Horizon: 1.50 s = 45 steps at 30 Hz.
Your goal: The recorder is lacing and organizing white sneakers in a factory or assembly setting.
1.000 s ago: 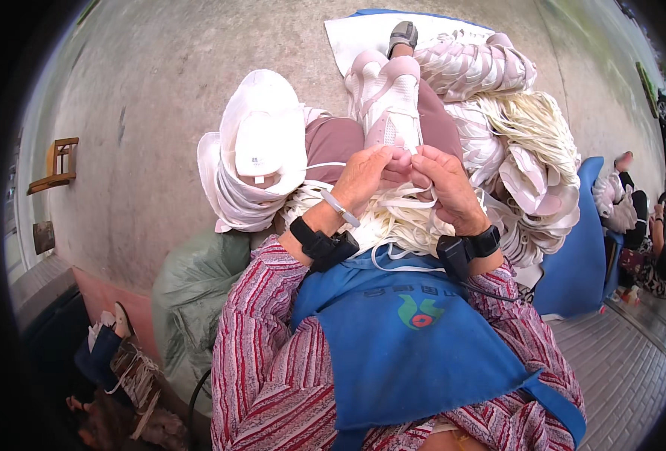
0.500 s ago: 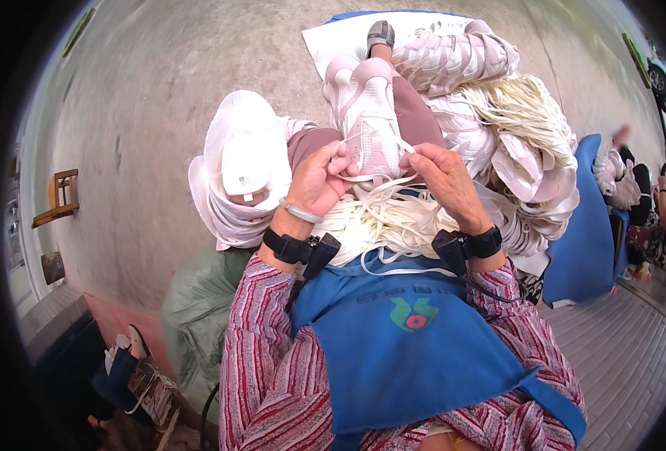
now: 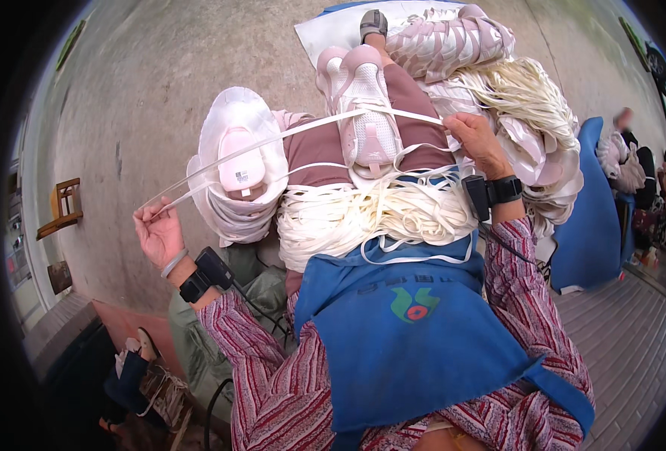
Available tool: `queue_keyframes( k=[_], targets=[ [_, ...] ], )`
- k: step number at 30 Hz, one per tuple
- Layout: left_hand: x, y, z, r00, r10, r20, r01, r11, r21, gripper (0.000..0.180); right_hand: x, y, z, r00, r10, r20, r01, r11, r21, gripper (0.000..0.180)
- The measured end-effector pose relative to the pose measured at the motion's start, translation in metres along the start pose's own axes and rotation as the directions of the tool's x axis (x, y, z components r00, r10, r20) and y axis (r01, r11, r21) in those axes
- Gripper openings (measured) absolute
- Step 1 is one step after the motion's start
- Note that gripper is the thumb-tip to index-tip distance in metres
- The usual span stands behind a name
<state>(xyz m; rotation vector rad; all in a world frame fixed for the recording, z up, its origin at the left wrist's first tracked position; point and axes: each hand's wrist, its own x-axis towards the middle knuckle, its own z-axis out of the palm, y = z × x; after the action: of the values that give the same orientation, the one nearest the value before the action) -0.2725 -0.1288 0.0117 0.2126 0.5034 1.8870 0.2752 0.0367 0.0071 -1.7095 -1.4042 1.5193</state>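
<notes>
My left hand (image 3: 158, 234) is stretched out to the left and pinches the ends of two white flat laces (image 3: 273, 140), pulled taut. The laces run across to a pale pink shoe upper (image 3: 361, 113) that rests on my knee. My right hand (image 3: 474, 141) holds the laces at the right side of that upper. A tangled heap of white laces (image 3: 370, 218) lies in my lap above a blue apron (image 3: 400, 331). A second white shoe piece (image 3: 236, 154) lies to the left of the upper, under the taut laces.
A pile of laced uppers and lace bundles (image 3: 498, 83) lies at the upper right beside a blue sack (image 3: 585, 225). Other people (image 3: 649, 188) sit at the far right. A small wooden stool (image 3: 62, 207) stands on the concrete floor at the left.
Both hands were together at the shoe upper. My left hand has since swung far out to the left, drawing the laces taut, while my right hand stayed by the upper.
</notes>
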Motion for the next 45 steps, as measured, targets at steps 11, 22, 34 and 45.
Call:
queue_keyframes(
  k=[11,22,34,45],
  targets=[
    [-0.018,0.124,-0.015,0.718,0.569,-0.400,-0.529,0.820,0.217,0.026,0.019,-0.015,-0.041,0.825,-0.428,-0.369,0.257,0.865,-0.430,0.032],
    [0.003,-0.121,0.111,0.985,-0.174,-0.007,0.123,0.671,0.731,0.041,-0.002,-0.021,0.062,0.857,-0.508,-0.081,0.471,0.838,-0.273,0.020],
    [0.030,-0.255,0.091,0.935,-0.307,0.180,-0.171,0.057,0.984,0.026,-0.028,-0.001,0.063,0.713,-0.701,0.005,0.583,0.590,-0.558,0.029],
    [0.044,-0.263,0.106,0.940,-0.283,0.192,-0.269,-0.262,0.927,0.020,-0.009,-0.003,0.054,0.797,-0.603,-0.029,0.516,0.705,-0.487,0.011]
  ],
)
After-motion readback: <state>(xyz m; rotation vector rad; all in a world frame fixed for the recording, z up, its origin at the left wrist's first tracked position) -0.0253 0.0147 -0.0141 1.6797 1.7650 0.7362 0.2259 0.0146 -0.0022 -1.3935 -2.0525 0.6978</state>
